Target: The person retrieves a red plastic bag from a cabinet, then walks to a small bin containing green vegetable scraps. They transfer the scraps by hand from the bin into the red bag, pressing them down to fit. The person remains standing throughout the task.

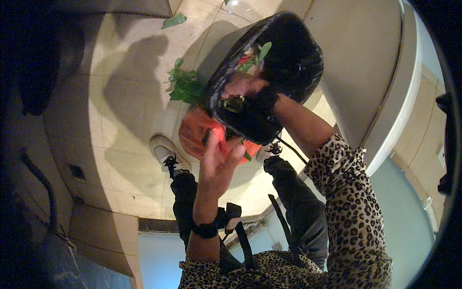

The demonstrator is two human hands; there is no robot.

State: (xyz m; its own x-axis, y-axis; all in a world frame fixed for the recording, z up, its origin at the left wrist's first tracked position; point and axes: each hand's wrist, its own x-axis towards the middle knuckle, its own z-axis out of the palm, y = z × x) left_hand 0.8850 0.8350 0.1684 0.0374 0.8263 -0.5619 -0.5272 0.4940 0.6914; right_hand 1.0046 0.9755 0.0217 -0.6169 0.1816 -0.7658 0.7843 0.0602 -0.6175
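My right hand [245,86] reaches into a bin lined with a black plastic bag [296,47]. Blur hides whether its fingers are closed on anything. Green leaves and red and pale scraps [252,59] lie in the bin just beyond the hand. Lower down, my left hand [220,162] is at a red-orange plastic bag [195,132] on the floor, thumb and fingers apart with red plastic between them; whether it grips the bag is unclear. Dark green leaves show inside that bag. A bunch of leafy greens [186,85] sticks out beside the bin's left side.
The tiled floor [133,169] carries a loose leaf [174,21] at the top. A pale cabinet or counter side with a white rim [408,90] curves along the right. My shoes [168,153] stand either side of the red-orange bag. A dark hose-like curve [45,188] is at left.
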